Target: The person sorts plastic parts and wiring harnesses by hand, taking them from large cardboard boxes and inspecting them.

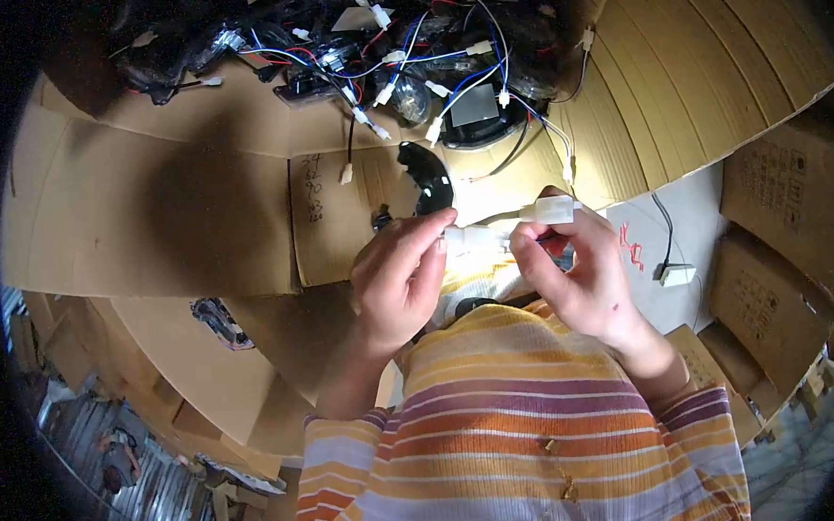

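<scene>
My left hand point(392, 285) pinches a white plastic wire connector point(470, 240) between thumb and fingertips; bright glare washes out part of its outline. My right hand point(583, 275) is closed on another white wire connector point(551, 211), whose pale lead runs toward the left hand. The two connectors are close together in front of my striped shirt; whether they touch I cannot tell. Just beyond my left fingers lies a curved black plastic piece point(430, 180) on the cardboard. A small black part point(381, 217) sits beside it.
At the far side is a heap of black lamp-like units point(408, 96) with blue, white and red wires and white plugs. Cardboard flaps point(699, 66) surround the work spot. Printed boxes point(767, 280) stand at right, near a white block with a black cord point(677, 274). Another person point(119, 460) is at lower left.
</scene>
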`<move>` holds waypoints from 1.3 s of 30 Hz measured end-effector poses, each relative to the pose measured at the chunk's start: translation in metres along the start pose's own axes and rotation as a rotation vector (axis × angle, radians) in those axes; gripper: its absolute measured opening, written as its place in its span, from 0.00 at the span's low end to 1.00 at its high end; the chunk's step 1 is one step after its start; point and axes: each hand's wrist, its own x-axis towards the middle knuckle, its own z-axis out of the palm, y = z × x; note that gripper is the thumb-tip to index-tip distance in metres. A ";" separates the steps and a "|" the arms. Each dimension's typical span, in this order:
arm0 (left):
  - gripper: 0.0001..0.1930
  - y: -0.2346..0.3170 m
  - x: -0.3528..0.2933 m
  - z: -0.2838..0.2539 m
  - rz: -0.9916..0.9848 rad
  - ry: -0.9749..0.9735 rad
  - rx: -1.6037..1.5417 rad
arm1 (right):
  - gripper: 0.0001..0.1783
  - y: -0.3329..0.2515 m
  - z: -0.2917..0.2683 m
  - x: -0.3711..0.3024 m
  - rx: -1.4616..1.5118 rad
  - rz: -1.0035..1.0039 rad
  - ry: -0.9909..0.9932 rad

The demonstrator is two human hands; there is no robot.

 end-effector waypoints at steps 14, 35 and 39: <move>0.05 -0.011 0.000 -0.013 -0.511 -0.253 -0.732 | 0.04 -0.001 -0.036 -0.017 0.223 0.072 -0.092; 0.06 0.000 -0.008 -0.013 -0.467 -0.238 -0.488 | 0.04 -0.002 -0.032 -0.009 -0.018 -0.021 -0.147; 0.06 -0.010 -0.018 -0.015 -0.570 -0.149 -0.542 | 0.03 -0.002 -0.040 -0.013 0.103 0.089 -0.160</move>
